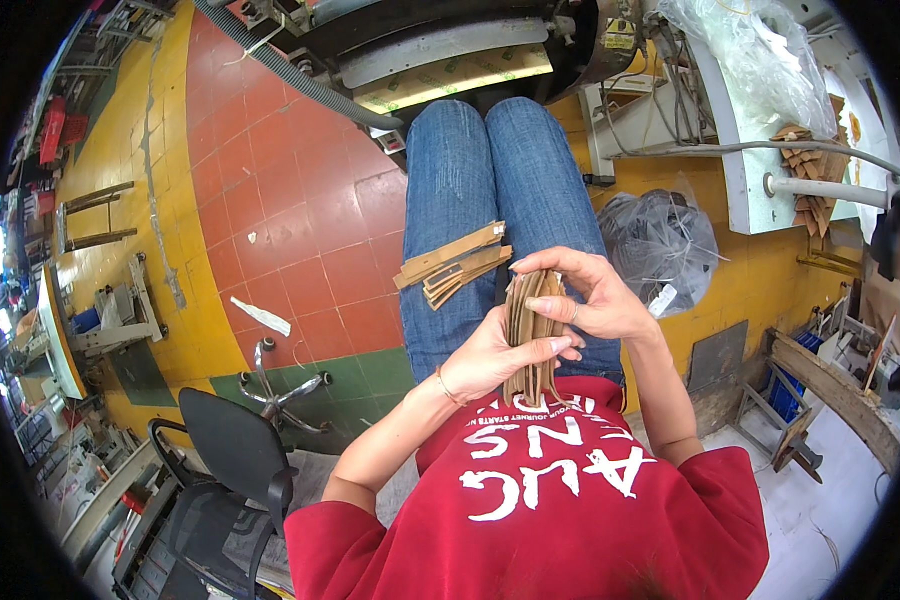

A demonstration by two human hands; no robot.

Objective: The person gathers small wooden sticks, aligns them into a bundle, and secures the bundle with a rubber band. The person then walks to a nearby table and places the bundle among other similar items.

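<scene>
Your left hand (490,358) grasps the near end of a bundle of brown strips (523,318), thumb laid across it; your right hand (592,297) pinches the far end. The bundle is held just above your lap, its pieces standing on edge and uneven at the ends.

Risk, in my judgement: relaxing either thumb could let the outer pieces slip out, as nothing but your fingers appears to bind them. The loose strips (455,265) lie fanned across your left thigh on the jeans (445,185); a shift of that leg could tip them onto the tiled floor (295,235).

Markings: your red shirt (580,545) carries large white lettering, legible but not transcribed. The pale yellow board (460,78) on the machine bears repeated green print, too small to read. A yellow label (621,35) at the machine's right is likewise unreadable. No writing can be made out on the bundle.
</scene>
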